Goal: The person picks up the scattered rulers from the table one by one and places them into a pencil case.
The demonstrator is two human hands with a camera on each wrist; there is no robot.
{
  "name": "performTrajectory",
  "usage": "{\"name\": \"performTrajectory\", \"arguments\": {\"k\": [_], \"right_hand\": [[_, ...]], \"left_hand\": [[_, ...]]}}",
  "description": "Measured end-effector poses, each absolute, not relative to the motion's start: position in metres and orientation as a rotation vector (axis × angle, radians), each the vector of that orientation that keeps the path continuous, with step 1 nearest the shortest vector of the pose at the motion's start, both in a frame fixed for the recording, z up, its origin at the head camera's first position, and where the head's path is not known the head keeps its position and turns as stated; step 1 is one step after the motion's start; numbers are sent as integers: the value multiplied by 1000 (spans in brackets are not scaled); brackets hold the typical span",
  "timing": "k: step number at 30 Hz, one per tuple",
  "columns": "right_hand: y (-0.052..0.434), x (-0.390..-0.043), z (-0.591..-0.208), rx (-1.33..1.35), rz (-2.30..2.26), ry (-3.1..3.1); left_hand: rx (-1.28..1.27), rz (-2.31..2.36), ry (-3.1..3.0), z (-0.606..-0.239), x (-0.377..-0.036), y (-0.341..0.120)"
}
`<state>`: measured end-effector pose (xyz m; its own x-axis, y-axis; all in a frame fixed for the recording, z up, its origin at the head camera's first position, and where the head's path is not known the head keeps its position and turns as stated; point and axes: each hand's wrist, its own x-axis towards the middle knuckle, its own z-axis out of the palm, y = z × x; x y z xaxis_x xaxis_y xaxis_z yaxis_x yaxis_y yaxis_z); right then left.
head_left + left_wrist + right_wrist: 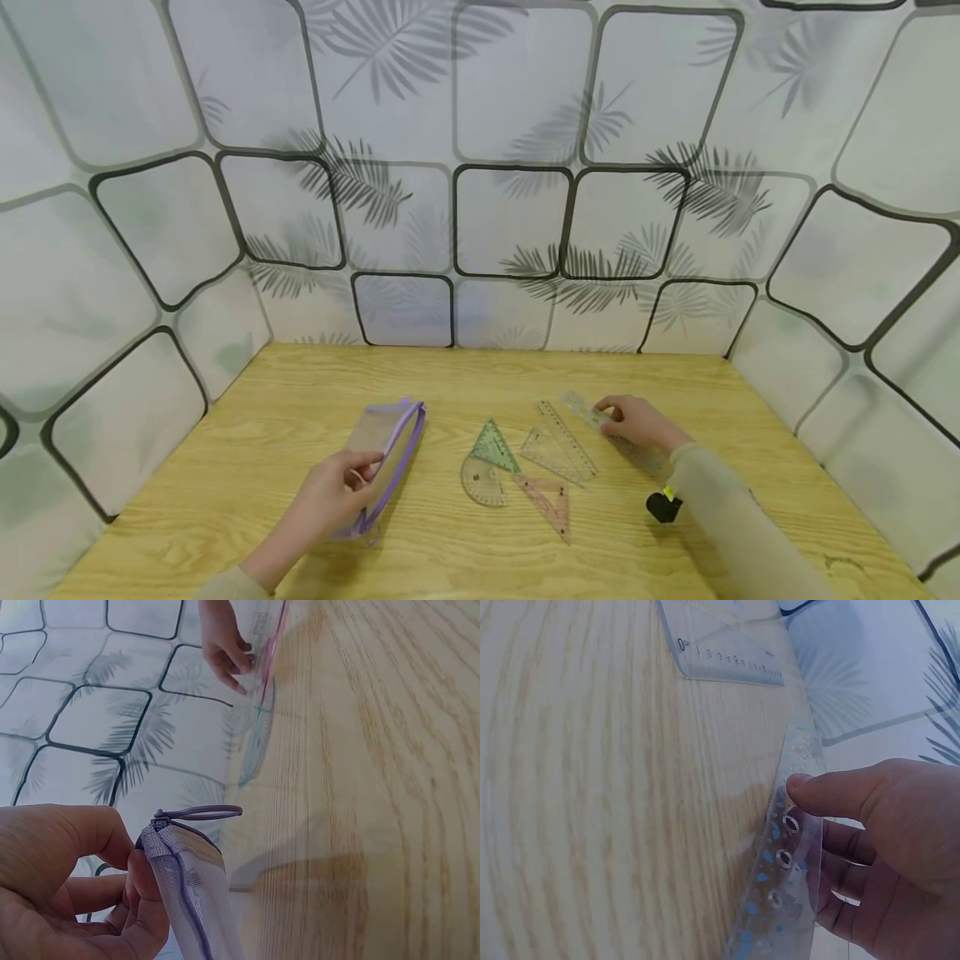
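My left hand [330, 492] pinches the zipped edge of a pencil pouch [369, 427] with see-through sides and purple trim, on the left of the table. In the left wrist view, thumb and fingers hold the pouch's end [199, 892] beside its zipper pull [206, 813]. Over at the right, a clear stencil ruler [579, 406] is gripped by my right hand [637, 421]. The right wrist view shows the thumb on top of this ruler [757, 922] and fingers beneath; it has oval cut-outs and blue marks, and is tilted close over the wood.
Between the hands lie a green set square [495, 448], a clear protractor [480, 485], a straight ruler [567, 437], a clear set square [546, 454] and a pinkish set square [552, 507]. A black object [663, 507] shows by the right sleeve. Patterned walls [510, 225] enclose the wooden table [450, 558].
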<state>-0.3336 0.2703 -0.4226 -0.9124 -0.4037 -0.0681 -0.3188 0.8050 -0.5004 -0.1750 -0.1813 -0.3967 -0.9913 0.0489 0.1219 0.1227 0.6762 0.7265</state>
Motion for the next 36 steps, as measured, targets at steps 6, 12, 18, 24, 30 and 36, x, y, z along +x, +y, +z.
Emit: {"name": "performTrajectory", "arguments": {"k": [6,12,18,24,30,36], "right_hand": [[273,-333,-419,-601,-696,2806],[274,-333,-414,-654,-677,2807],[270,-334,-404,-697,-690,2800],[265,-334,-397,-699,-714,2773],[262,-335,-395,-695,-752,2758],[256,-331,-394,-707,-801,2743]], "left_hand": [[-149,-1217,-2787,-397,-176,-181],[-138,-1216,-2789,-396,-176,-182],[-134,-1214,-2788,-396,-176,-182],[-145,-1220,-2788,-396,-175,-182],[-148,-1208,-2779,-395,-176,-183],[-153,-1216,-2778,-395,-176,-182]]}}
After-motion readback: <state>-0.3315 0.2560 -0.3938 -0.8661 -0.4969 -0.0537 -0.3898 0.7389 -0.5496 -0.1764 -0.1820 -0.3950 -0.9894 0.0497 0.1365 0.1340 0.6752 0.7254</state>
